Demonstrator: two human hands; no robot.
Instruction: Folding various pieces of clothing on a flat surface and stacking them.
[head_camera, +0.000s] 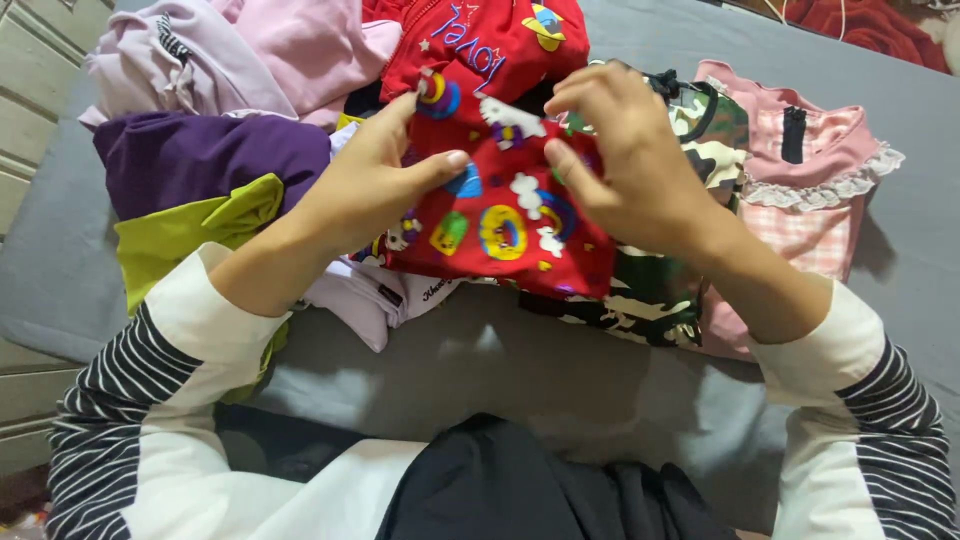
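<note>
Red printed garment (500, 225), centre: left hand (365, 185) and right hand (625, 160) each pinch its upper edge, grip closed on cloth, apparently holding it taut above the grey bed (520, 370).

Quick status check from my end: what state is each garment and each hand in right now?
Red patterned garment: lifted, gripped by both hands.
Left hand: closed on the garment's left edge.
Right hand: pinching its upper right edge.
Camouflage garment: lying flat, partly covered.
Pink checked dress: lying flat, untouched.
Purple garment: crumpled in the pile.
Yellow-green garment: crumpled, partly under the left arm.
</note>
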